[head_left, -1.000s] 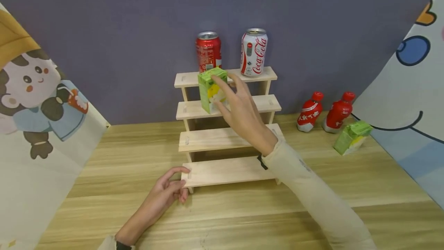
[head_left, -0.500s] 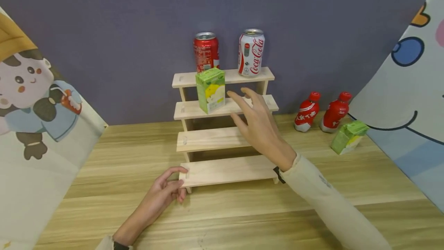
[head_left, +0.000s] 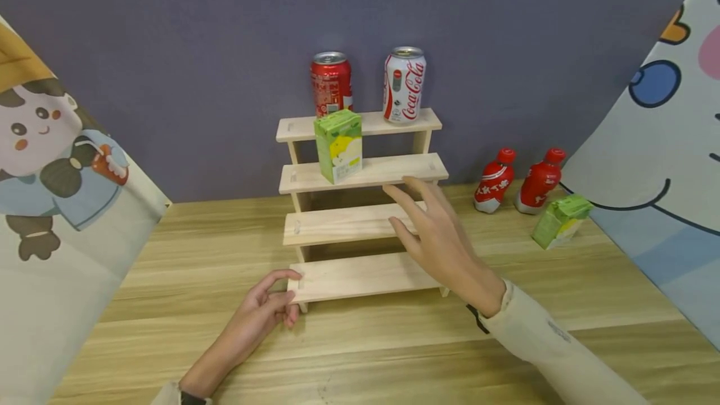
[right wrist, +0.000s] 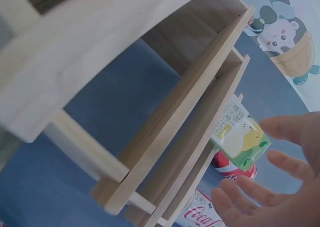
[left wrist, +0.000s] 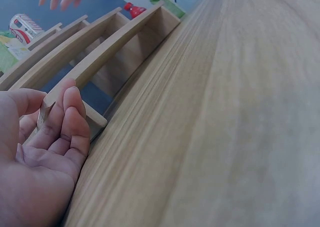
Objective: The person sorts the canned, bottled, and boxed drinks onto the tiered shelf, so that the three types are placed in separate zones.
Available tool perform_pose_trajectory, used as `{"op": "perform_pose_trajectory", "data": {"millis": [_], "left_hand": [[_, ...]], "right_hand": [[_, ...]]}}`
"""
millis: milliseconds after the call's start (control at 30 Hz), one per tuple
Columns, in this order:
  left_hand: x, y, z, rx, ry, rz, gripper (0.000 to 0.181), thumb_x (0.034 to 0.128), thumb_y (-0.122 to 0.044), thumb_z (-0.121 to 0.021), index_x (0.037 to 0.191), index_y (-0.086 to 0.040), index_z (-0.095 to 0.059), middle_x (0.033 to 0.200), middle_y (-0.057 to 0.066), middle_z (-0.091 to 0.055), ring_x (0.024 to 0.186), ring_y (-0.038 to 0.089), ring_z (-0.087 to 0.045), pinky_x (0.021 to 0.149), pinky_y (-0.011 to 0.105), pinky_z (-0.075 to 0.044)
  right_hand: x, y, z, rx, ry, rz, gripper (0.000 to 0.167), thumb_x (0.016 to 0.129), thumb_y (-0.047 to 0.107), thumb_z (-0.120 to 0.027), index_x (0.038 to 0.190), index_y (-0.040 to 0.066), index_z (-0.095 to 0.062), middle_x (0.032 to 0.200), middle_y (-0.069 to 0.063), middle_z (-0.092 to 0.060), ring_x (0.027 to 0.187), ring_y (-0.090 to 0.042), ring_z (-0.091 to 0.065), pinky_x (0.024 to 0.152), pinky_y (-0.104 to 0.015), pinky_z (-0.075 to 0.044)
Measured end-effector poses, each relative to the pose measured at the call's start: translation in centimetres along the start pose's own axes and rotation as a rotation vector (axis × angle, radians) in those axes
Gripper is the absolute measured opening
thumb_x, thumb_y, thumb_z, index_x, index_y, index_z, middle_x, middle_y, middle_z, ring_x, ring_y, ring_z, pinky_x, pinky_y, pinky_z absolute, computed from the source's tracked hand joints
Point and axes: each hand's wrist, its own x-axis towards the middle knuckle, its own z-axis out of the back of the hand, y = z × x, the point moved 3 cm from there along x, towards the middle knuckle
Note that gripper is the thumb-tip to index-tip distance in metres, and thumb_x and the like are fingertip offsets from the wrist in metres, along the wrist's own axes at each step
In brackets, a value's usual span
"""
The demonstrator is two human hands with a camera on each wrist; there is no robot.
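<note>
A four-step wooden rack (head_left: 360, 277) stands against the back wall. My left hand (head_left: 255, 314) grips the left end of its lowest step, thumb and fingers round the edge, as the left wrist view (left wrist: 47, 152) also shows. My right hand (head_left: 441, 236) hovers in front of the rack's right side, fingers spread, holding nothing. A green juice carton (head_left: 339, 147) stands upright on the second step from the top, to the left. On the top step are a red can (head_left: 330, 83), partly behind the carton, and a white Coca-Cola can (head_left: 404, 86).
Right of the rack, two red bottles (head_left: 494, 181) (head_left: 540, 183) and another green carton (head_left: 560, 222) stand on the wooden table (head_left: 360, 355). Cartoon panels rise at the left (head_left: 84, 161) and right (head_left: 647, 161), with a dark wall (head_left: 225, 80) behind.
My right hand has let go of the green carton on the second step from the top and moved right and down. My left hand keeps its grip. The head view has shifted slightly.
</note>
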Motion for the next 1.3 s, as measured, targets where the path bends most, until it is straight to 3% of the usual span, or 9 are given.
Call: {"op": "perform_pose_trajectory", "data": {"millis": [500, 733, 1133, 1300], "left_hand": [[-0.1, -0.1, -0.1, 0.009, 0.009, -0.006, 0.04, 0.1072, -0.013, -0.045, 0.144, -0.001, -0.034, 0.08, 0.005, -0.068, 0.074, 0.013, -0.062, 0.071, 0.026, -0.054], [-0.1, -0.1, -0.1, 0.013, -0.003, -0.003, 0.04, 0.107, -0.014, -0.045, 0.143, -0.001, -0.035, 0.08, 0.006, -0.068, 0.074, 0.013, -0.062, 0.07, 0.026, -0.055], [-0.2, -0.3, -0.1, 0.01, -0.001, -0.007, 0.04, 0.107, -0.013, -0.045, 0.144, 0.0, -0.035, 0.08, 0.006, -0.068, 0.074, 0.013, -0.062, 0.07, 0.026, -0.054], [-0.2, -0.2, -0.2, 0.007, 0.007, -0.008, 0.04, 0.1071, -0.012, -0.044, 0.144, 0.0, -0.034, 0.08, 0.006, -0.067, 0.075, 0.013, -0.062, 0.07, 0.026, -0.054]], "right_hand": [[-3.8, -1.9, 1.4, -0.02, 0.005, -0.1, 0.055, 0.085, 0.012, -0.08, 0.135, 0.009, -0.058, 0.135, -0.021, -0.053, 0.122, -0.037, -0.051, 0.089, -0.055, -0.051], [-5.3, -3.1, 1.9, -0.022, 0.024, -0.13, 0.057, 0.085, 0.013, -0.079, 0.136, 0.005, -0.056, 0.136, -0.023, -0.052, 0.123, -0.039, -0.05, 0.095, -0.058, -0.048], [-5.8, -5.0, 2.5, -0.055, 0.018, -0.154, 0.056, 0.082, 0.011, -0.081, 0.132, 0.0, -0.057, 0.131, -0.021, -0.054, 0.12, -0.037, -0.052, 0.093, -0.057, -0.049], [-5.8, -6.7, 3.1, -0.087, 0.014, -0.206, 0.052, 0.082, 0.007, -0.08, 0.129, -0.001, -0.058, 0.13, -0.023, -0.054, 0.12, -0.04, -0.049, 0.092, -0.057, -0.048]]}}
